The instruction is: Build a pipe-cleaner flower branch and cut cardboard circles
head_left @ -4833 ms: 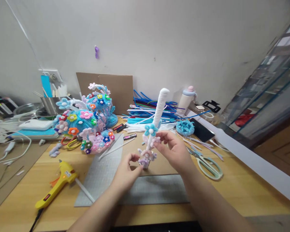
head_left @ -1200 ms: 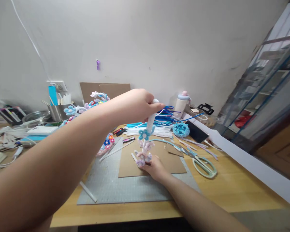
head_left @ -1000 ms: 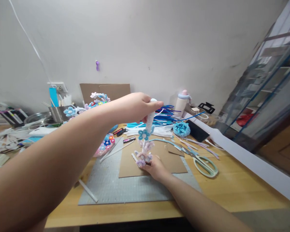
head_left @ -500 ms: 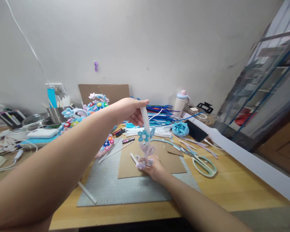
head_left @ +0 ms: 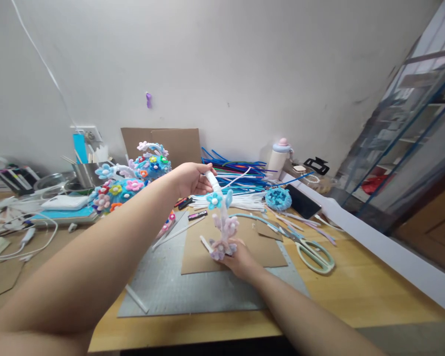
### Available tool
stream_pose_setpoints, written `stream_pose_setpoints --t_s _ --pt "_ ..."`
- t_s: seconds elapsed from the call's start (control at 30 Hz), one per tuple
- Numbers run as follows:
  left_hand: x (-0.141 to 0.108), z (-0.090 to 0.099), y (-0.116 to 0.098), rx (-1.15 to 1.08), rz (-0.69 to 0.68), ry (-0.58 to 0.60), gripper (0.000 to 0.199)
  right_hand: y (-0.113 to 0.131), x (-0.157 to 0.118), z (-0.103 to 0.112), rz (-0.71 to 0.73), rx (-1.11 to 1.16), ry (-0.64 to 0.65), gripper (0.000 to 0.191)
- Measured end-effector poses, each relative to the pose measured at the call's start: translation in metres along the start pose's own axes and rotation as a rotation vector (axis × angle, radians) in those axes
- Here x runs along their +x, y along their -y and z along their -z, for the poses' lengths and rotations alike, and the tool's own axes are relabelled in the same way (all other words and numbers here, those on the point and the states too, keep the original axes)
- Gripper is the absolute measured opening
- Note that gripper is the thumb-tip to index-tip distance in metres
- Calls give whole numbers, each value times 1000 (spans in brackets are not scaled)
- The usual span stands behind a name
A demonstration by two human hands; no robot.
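Observation:
Between my hands stands a pipe-cleaner flower stem [head_left: 222,213], white and fuzzy, with a blue flower, a blue leaf and pale purple flowers along it. My left hand [head_left: 195,179] pinches its upper white end, which tilts to the left. Lower down, my right hand [head_left: 239,259] is closed around the base by the purple flowers; its fingertips are partly hidden. A short white piece [head_left: 206,243] sticks out to the left of the base. Below lies a brown cardboard sheet [head_left: 198,262] on a grey cutting mat [head_left: 163,291].
Green-handled scissors [head_left: 315,254] lie at right, near a blue fuzzy ring [head_left: 278,199] and a phone [head_left: 302,201]. Bundled pipe cleaners [head_left: 237,168] are at the back beside a bottle [head_left: 279,158]. Finished flower pieces [head_left: 133,185] stand left of my left hand.
My left hand has moved down and to the left, bending the top of the stem over leftward. My right hand stays at the base.

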State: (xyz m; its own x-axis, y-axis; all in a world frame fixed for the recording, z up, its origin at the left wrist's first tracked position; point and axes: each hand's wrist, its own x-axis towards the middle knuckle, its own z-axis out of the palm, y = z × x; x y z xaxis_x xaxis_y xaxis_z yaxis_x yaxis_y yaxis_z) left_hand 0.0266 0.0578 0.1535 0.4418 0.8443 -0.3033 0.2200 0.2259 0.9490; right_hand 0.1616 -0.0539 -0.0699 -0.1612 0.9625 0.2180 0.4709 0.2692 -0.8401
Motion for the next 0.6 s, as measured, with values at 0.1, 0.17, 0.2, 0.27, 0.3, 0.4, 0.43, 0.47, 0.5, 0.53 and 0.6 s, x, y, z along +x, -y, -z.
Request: stream_pose_setpoints --t_s 0.1,0.17,0.2,0.27,0.3,0.4,0.43,0.47,0.5,0.53,0.6 --pt "-5 3 -7 10 -51 -71 32 -3 1 0 2 17 12 12" --pt "-14 6 -17 51 -114 -149 32 -6 3 3 2 37 20 12" --pt "-20 7 -22 93 -152 -201 32 -8 4 4 1 49 15 13" --pt "-33 9 -31 209 -215 -295 31 -12 6 8 -8 67 -27 16" --pt "-38 10 -34 272 -233 -324 31 -15 7 10 -16 67 -58 17" --pt "-48 11 -39 415 -215 -306 33 -20 9 15 -46 42 -119 16" --pt "-48 11 -39 451 -207 -291 33 -21 9 16 -53 33 -121 16" --pt "-49 10 -39 486 -198 -280 32 -22 9 17 -57 25 -116 15" --pt "-49 10 -40 522 -188 -276 32 -22 8 18 -58 20 -108 16" --pt "-49 9 -40 560 -178 -277 34 -22 8 19 -58 15 -100 16" --pt "-50 6 -42 618 -157 -289 39 -21 8 21 -57 10 -81 18"
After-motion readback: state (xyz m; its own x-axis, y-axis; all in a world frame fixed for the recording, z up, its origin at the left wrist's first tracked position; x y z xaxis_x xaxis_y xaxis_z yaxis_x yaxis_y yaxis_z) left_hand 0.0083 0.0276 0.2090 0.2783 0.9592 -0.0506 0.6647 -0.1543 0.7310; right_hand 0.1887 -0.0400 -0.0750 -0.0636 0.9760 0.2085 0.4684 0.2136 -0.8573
